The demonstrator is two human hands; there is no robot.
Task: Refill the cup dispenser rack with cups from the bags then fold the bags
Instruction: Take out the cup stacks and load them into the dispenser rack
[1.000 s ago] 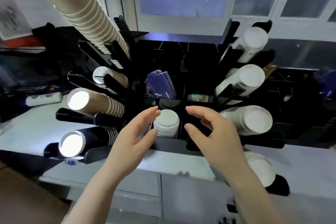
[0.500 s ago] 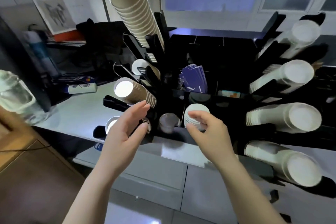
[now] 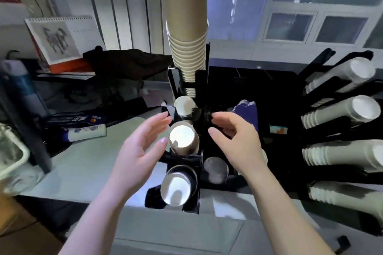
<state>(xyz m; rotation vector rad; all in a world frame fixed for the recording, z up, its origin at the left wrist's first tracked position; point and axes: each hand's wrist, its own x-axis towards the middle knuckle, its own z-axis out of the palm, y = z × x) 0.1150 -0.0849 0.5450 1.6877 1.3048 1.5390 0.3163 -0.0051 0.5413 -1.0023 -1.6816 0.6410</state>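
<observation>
- Risk, tall stack [image 3: 186,33]: brown cups rise well above the rack [image 3: 202,93] from its top slot, leaning a little. A knock from either hand, or a shove on the rack, could topple it or spill cups onto the desk [image 3: 87,157].
- Risk, middle slot: the brown cup [image 3: 182,139] between the hands faces mouth-out. A squeeze on its rim could crush it; a pull at an angle could jam it in the slot.
- Risk, lower cup [image 3: 176,189]: it sits at the desk's edge, just under the left forearm. A dropped wrist could nudge it out.
- Left hand [image 3: 137,152]: raised, palm turned inward, fingers [image 3: 159,120] straight and spread wide, holding nothing; thumb tip close beside the middle cup's rim, contact uncertain.
- Right hand [image 3: 236,141]: raised opposite, fingers loosely curved and apart, holding nothing; fingertips near the rack's right side.
- Task items: rack on the desk; white stacks [image 3: 339,114] fill the slots at right. No bags in view.
</observation>
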